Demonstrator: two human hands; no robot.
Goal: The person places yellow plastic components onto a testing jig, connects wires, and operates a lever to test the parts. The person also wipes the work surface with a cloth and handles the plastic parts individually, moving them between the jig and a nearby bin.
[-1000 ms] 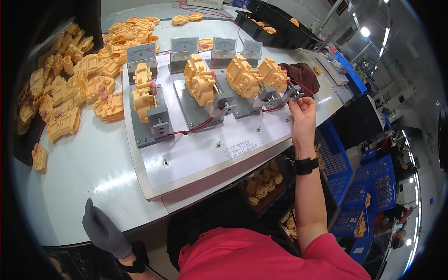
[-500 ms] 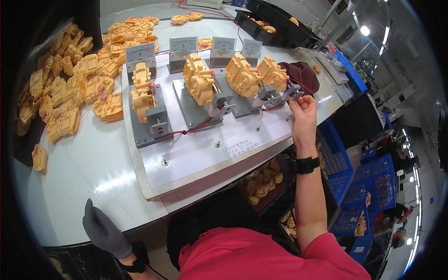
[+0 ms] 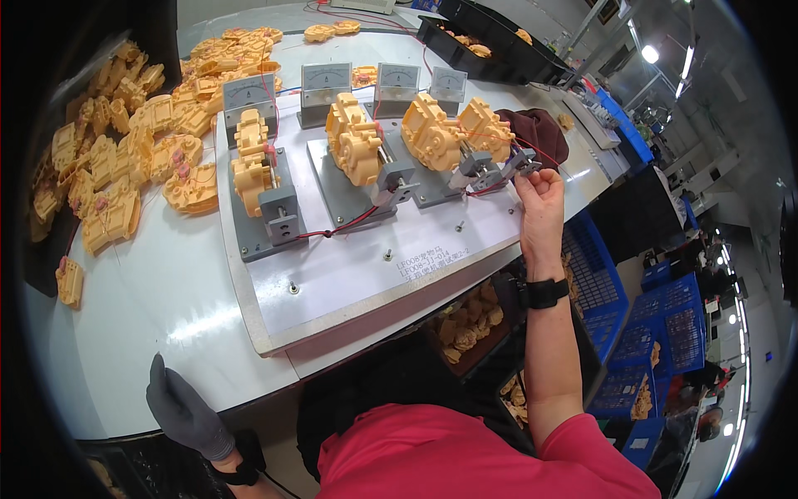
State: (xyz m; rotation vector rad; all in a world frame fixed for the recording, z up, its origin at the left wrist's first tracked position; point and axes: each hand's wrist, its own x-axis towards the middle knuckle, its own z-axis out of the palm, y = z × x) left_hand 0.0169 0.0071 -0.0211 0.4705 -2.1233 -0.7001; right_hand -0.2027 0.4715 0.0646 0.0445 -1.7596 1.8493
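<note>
A white test board [image 3: 349,299] carries a row of grey fixtures, each holding an orange plastic gearbox housing. My bare right hand [image 3: 542,200] is at the far-right fixture, its fingers curled closed against the grey end block [image 3: 517,163] there. Beside that block sits the rightmost gearbox housing [image 3: 485,133]. Others are the left housing [image 3: 251,162], the second one [image 3: 353,141] and the third [image 3: 432,133]. My left hand [image 3: 184,407], in a grey glove, hangs at the table's front edge with fingers stretched out, holding nothing.
Analog meters [image 3: 327,87] stand behind the fixtures. Loose orange housings [image 3: 112,166] heap up at the left. A black tray [image 3: 499,46] lies at the back, near a dark red cloth [image 3: 536,137]. Blue crates [image 3: 598,283] stand at the right; small toggle switches [image 3: 388,254] line the board's front.
</note>
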